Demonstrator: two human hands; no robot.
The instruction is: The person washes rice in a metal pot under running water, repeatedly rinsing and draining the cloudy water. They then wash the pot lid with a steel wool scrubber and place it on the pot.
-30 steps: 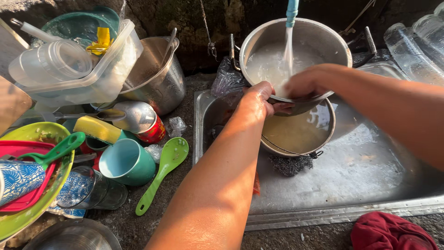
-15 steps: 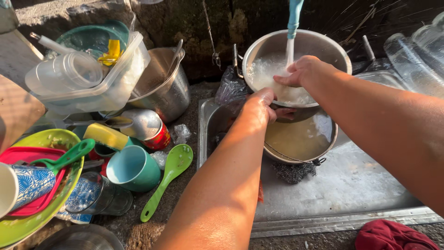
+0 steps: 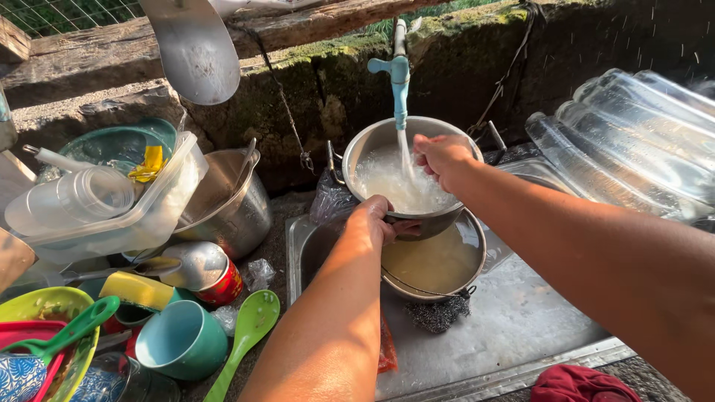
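My left hand (image 3: pixel 378 220) grips the near rim of a steel bowl (image 3: pixel 372 149) held under a light blue tap (image 3: pixel 398 74). Water streams from the tap into the bowl and foams white inside. My right hand (image 3: pixel 442 156) reaches into the bowl at its right side, fingers in the water. The bowl hangs over a steel pot (image 3: pixel 436 262) of murky yellowish water that stands in the metal sink (image 3: pixel 521 327).
A steel scourer (image 3: pixel 439 315) lies by the pot. Left of the sink are a big steel pot (image 3: pixel 227 205), a teal cup (image 3: pixel 179 342), a green spoon (image 3: pixel 249 327), a clear plastic tub (image 3: pixel 112 208) and coloured plates (image 3: pixel 45 342). Clear bottles (image 3: pixel 633 141) lie at right, a red cloth (image 3: pixel 577 383) at the front.
The view has tilted up, showing the tap and wall. Both hands have lifted the bowl slightly higher under the stream, and my right hand has moved further into it.
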